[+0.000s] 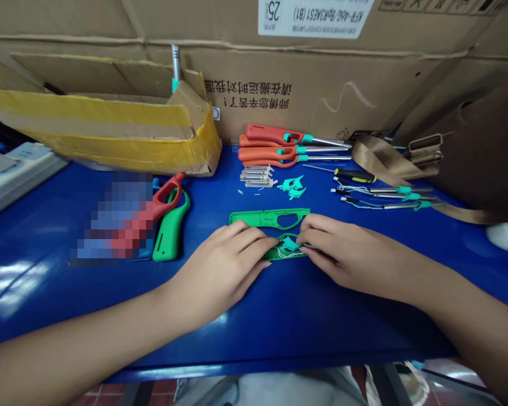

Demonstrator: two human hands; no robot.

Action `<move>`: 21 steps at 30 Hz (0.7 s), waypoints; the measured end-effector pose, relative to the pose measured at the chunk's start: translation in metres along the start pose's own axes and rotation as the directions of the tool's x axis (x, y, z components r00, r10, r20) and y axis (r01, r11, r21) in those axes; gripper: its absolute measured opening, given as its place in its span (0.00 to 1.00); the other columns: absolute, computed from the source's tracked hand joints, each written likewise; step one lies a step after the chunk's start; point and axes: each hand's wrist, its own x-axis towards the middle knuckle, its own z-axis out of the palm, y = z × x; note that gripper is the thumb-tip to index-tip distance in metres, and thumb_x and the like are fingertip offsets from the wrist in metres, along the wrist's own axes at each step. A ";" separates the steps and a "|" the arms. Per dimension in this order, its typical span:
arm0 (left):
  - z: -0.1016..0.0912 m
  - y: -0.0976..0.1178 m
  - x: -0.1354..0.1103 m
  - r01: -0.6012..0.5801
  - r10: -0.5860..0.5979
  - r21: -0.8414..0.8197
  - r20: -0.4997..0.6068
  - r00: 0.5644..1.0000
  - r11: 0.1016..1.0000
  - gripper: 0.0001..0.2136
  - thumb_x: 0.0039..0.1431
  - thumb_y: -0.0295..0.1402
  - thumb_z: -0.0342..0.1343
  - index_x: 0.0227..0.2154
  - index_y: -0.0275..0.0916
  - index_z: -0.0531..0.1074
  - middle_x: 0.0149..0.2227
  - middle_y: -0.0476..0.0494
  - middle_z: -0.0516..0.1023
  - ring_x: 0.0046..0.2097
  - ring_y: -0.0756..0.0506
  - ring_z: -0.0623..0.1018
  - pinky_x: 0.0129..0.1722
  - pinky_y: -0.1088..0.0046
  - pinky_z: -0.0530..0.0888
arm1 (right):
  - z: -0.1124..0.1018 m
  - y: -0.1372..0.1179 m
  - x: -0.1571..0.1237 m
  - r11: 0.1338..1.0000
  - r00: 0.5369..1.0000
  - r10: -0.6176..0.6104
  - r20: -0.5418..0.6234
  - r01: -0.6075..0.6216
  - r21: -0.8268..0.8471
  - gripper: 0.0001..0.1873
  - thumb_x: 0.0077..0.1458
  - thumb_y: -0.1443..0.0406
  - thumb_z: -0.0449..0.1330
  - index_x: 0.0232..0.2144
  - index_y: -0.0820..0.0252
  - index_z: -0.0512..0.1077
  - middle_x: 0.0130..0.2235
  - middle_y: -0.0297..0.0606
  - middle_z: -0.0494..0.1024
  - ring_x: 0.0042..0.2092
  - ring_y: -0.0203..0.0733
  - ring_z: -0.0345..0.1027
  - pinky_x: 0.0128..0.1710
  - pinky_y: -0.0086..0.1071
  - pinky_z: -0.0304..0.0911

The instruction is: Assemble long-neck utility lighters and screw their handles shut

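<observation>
Both hands work at a green lighter shell half lying on the blue table. My left hand is closed over its left end, fingertips on the shell and the parts inside. My right hand pinches at its right end, where its fingers hide what they hold. Between the hands a teal trigger piece and thin white wires show in the shell. Just beyond lies the other green shell half, its hollow side up.
Behind are assembled orange lighters, clear fuel tanks, teal triggers, a screwdriver and metal nozzles with wires. Green and red handles lie left. A yellow-taped carton and tall cardboard bound the back.
</observation>
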 end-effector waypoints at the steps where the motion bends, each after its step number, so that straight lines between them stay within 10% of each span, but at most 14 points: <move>1: 0.000 0.000 0.000 -0.001 0.001 -0.002 0.002 1.000 1.000 0.13 0.72 0.31 0.51 0.55 0.37 0.72 0.48 0.40 0.79 0.48 0.40 0.74 0.50 0.56 0.75 | 0.000 0.000 0.000 0.999 1.000 -0.007 0.020 0.007 -0.034 0.09 0.66 0.70 0.53 0.41 0.57 0.73 0.42 0.39 0.75 0.36 0.39 0.70 0.31 0.32 0.62; 21: -0.004 0.002 0.000 0.109 -0.102 -0.187 0.049 0.994 0.976 0.13 0.67 0.27 0.54 0.54 0.37 0.71 0.46 0.40 0.73 0.47 0.41 0.70 0.50 0.58 0.72 | 0.004 -0.001 0.001 0.970 0.988 -0.117 0.098 0.135 -0.203 0.10 0.69 0.71 0.49 0.43 0.60 0.71 0.44 0.39 0.74 0.34 0.38 0.68 0.32 0.34 0.60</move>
